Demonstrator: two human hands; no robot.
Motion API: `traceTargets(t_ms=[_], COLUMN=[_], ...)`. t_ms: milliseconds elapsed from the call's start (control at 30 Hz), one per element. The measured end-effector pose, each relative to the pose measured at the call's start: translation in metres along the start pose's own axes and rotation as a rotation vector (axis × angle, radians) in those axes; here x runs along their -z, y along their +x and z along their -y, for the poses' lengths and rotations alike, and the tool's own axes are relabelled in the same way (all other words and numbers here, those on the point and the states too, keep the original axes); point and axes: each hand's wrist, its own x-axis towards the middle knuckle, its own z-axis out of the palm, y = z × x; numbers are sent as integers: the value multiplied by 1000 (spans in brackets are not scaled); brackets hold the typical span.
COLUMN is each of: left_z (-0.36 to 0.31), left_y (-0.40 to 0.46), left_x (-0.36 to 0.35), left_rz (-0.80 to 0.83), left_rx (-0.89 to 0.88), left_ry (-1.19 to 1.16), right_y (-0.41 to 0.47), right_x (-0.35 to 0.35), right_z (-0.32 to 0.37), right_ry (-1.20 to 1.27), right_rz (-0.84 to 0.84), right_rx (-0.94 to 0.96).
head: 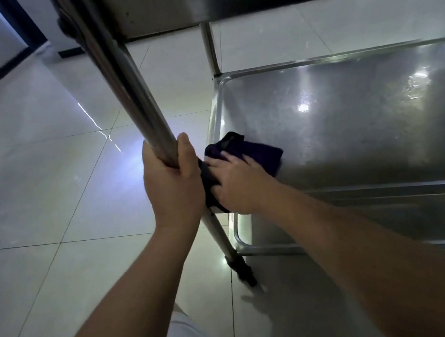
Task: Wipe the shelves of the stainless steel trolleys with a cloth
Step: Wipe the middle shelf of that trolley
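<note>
Pressing flat under the right hand (235, 183), the dark purple cloth (252, 152) lies crumpled.

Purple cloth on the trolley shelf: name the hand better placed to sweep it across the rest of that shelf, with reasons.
Right. The right hand already presses flat on the purple cloth at the near-left corner of the shelf. The left hand grips the trolley's upright post, probably steadying it.
</note>
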Motion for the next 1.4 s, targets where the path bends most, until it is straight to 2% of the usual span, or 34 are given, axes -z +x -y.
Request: traceTargets(t_ms=[167,300,400,500,567,667,733,800,900,1033,1133,1233,1333,1400], left_z=[0,-3,-4,-6,-7,-5,-5,-5,-3,-3,-5,-6,-5,-3], left_y=[-3,-5,-9,-12,-11,-7,-5,-3,-1,-5,-8,-10,-11,-10], left_x=[0,0,1,0,1,2,2,2,3,1,1,1,1,1], left_rz=[14,23,29,40,41,35,24,25,23,8,5,1,-1,-14], left_rx=[1,-15,-14,-11,-2,11,14,14,-7,-41,-60,-67,-73,-63], left_ry=[0,1,-17,-14,-4,3,-2,-6,14,33,34,31,40,46], right_y=[-63,-122,-154,-148,-127,-79,-45,-24,-25,-56,-100,-136,-126,-100], right_x=[4,24,37,35,30,14,2,1,8,43,75,90,91,84], right_z=[-24,-89,-123,-117,-91,-35,0,14,-16,-115,-202,-252,-246,-215], right_ry=[-14,-148,-101,-122,-191,-197,-90,42,45,19,31,51,19,-27], right_rz=[-143,-223,-223,-168,-134,-92,-24,47,23,-111,-125,-166,-144,-146], right_rx=[-154,-477,-714,-773,-687,-339,-161,-106,-120,-412,-724,-965,-1046,-934])
